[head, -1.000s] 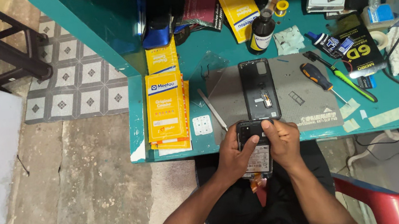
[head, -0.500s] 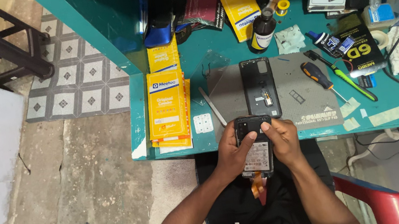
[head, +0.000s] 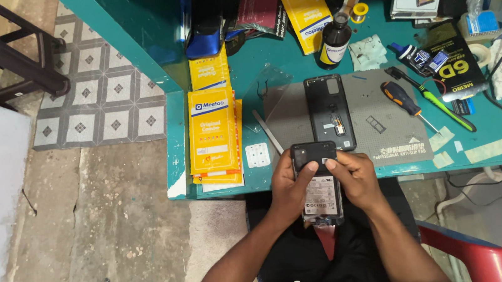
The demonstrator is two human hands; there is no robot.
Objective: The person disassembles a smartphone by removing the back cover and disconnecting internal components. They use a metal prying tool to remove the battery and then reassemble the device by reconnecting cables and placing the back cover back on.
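Note:
I hold an opened dark phone [head: 319, 190] over my lap at the teal table's near edge, its inside with a white-labelled battery facing up. My left hand [head: 287, 186] grips its left side, thumb on the upper part. On the right side, my right hand [head: 352, 177] grips it with thumb and fingers pressing near the top. A black phone back shell [head: 329, 112] lies just beyond on a grey work mat [head: 380, 117].
Yellow packets [head: 212, 136] are stacked at the table's left. An orange-handled screwdriver [head: 402, 98], a green tool [head: 443, 109], a dark bottle [head: 334, 43], metal tweezers [head: 267, 131] and a small white card [head: 257, 155] lie around the mat. A red chair [head: 471, 248] is under me.
Both hands with the phone have stayed at the table edge; my fingers have shifted slightly on its upper part. The view moved a little.

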